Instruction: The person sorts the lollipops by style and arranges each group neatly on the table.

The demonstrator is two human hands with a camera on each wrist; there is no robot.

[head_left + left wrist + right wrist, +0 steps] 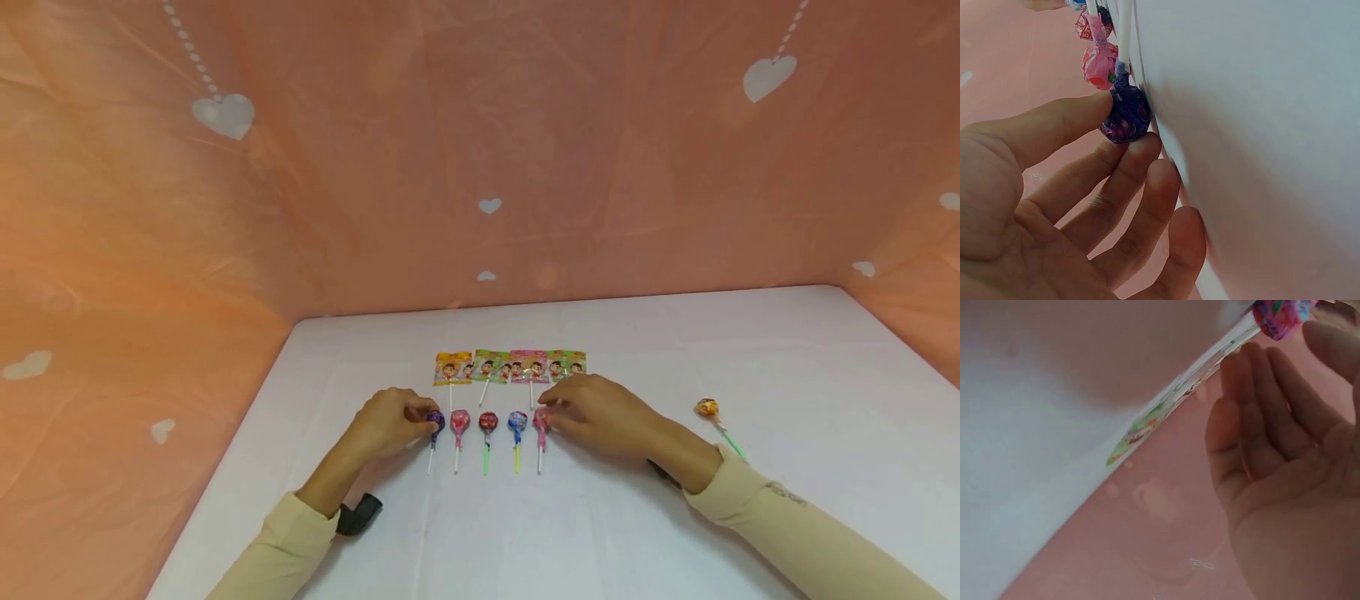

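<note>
At the left end of a row of lollipops, my left hand pinches the purple-wrapped lollipop between thumb and fingers, its stick towards me. Beside it lie a pink lollipop, a red one with a green stick and a blue one with a yellow stick. My right hand is at the row's right end, by another pink lollipop. In the right wrist view its fingers are loosely bent, with the thumb tip close to that lollipop's wrapped head.
Behind the row lie flat candy packets on sticks: an orange one, a green one, a pink one and another green one. A yellow-orange lollipop lies apart on the right of the white table. Pink cloth hangs behind.
</note>
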